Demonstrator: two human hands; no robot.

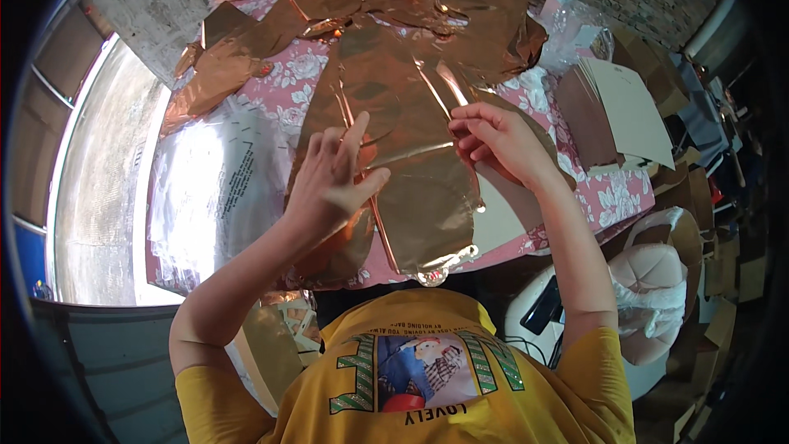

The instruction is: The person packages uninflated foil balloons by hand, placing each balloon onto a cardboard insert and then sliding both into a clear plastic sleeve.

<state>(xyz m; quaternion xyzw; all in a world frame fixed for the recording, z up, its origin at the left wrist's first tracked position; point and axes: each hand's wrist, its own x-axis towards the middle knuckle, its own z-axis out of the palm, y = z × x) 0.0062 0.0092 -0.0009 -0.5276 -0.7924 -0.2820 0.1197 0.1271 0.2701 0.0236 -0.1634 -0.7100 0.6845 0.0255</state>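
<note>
A flat, shiny copper-coloured foil sheet (411, 189) with folded, creased edges lies lengthwise on the table in front of me. My left hand (333, 168) rests on its left part, fingers spread, near a long bright fold. At the sheet's right edge, my right hand (497, 141) pinches the foil between thumb and fingers. Partly under the foil, below my right hand, is a beige card (505, 210). More crumpled copper foil pieces (485, 8) are heaped at the far side of the table.
The table wears a pink cloth with white flowers (612, 196). Clear plastic bags (205, 189) lie at its left, and a stack of cards (616, 111) stands at the right. A padded chair (649, 296) and a dark phone (542, 306) are at the lower right.
</note>
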